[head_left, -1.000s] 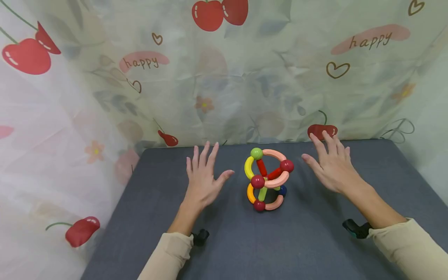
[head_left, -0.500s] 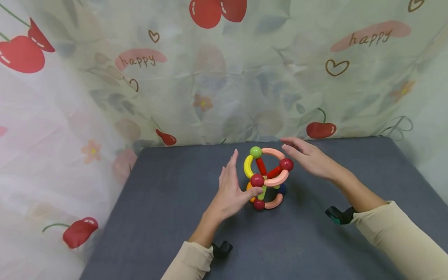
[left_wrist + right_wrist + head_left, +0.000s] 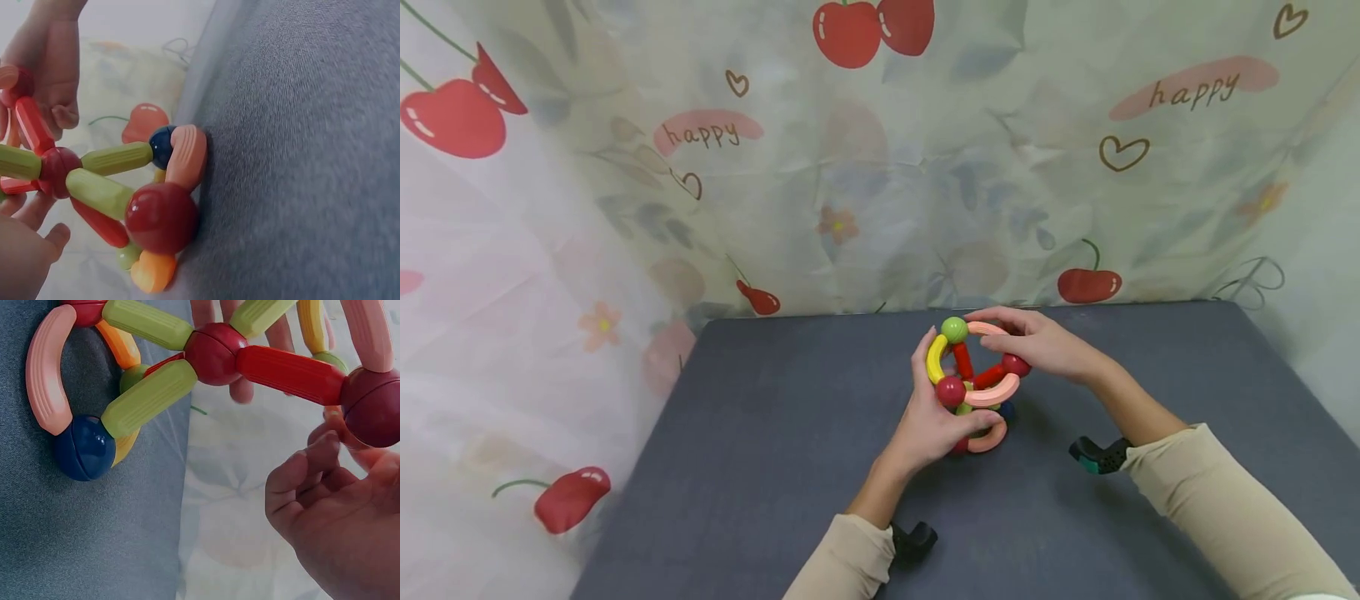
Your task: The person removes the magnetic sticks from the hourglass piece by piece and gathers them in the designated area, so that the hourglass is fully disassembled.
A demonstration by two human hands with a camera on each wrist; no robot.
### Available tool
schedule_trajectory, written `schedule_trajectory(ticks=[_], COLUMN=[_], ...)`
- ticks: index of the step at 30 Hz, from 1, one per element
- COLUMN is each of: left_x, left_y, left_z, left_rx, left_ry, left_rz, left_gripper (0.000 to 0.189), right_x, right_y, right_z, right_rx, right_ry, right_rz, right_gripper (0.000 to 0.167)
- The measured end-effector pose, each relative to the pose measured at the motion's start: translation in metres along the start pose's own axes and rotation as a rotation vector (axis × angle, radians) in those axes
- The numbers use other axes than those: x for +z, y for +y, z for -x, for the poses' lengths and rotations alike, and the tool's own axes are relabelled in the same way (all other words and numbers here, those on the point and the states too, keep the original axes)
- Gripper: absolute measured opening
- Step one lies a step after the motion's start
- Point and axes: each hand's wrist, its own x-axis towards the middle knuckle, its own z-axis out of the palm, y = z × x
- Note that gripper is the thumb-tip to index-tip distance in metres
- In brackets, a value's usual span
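Observation:
A magnetic ball-and-stick model (image 3: 992,395) stands upright on the dark table, an upper ring joined to a lower ring by straight rods. My left hand (image 3: 928,421) cups its left side, fingers behind the yellow curved rod (image 3: 935,358), thumb across the front below the upper ring. From the right, my right hand (image 3: 1037,342) pinches the far pink curved rod (image 3: 985,328) next to the light green ball (image 3: 954,330). A dark red hub ball (image 3: 215,353) with red and green rods shows in the right wrist view. A dark blue ball (image 3: 161,147) sits low on the model.
The dark grey table (image 3: 760,450) reaches back to a hanging cloth (image 3: 880,167) printed with cherries. Another cloth (image 3: 490,350) hangs at the left. Black wrist cameras (image 3: 913,543) sit below both forearms. A thin looped cord (image 3: 1255,279) lies at the back right.
Both hands have come inward from either side of the model, the left moving right and the right moving left, and now hold its upper part. The model has barely moved.

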Motion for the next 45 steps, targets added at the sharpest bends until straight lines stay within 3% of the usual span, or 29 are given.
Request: schedule_trajectory(ticks=[6,14,20,27,31,35,40,45], left_x=[0.002,0.006,0.008,0.008,0.007,0.007,0.007,0.005], left_y=[-0.005,-0.006,-0.006,-0.004,-0.003,-0.003,-0.002,-0.002], left_z=[-0.002,-0.004,-0.005,-0.005,-0.007,-0.008,-0.007,-0.005], left_rx=[0.068,0.060,0.052,0.037,0.031,0.035,0.040,0.046], left_ry=[0.033,0.033,0.030,0.043,0.029,0.005,-0.007,0.000], left_rz=[0.028,0.074,0.078,0.072,0.073,0.087,0.089,0.077], left_gripper=[0.114,0.107,0.105,0.104,0.106,0.108,0.110,0.105], right_x=[0.006,0.013,0.016,0.004,-0.017,-0.036,-0.050,-0.056], right_y=[0.000,-0.002,-0.004,0.001,0.028,0.070,0.119,0.146], right_z=[-0.002,0.002,0.007,0.026,0.052,0.083,0.118,0.141], right_rx=[-0.047,-0.032,-0.031,-0.016,0.064,0.168,0.205,0.273], right_ry=[0.054,0.196,0.348,0.453,0.480,0.489,0.519,0.463], right_rz=[0.042,0.110,0.183,0.139,0.232,0.366,0.513,0.568], right_gripper=[0.039,0.040,0.041,0.052,0.059,0.057,0.052,0.053])
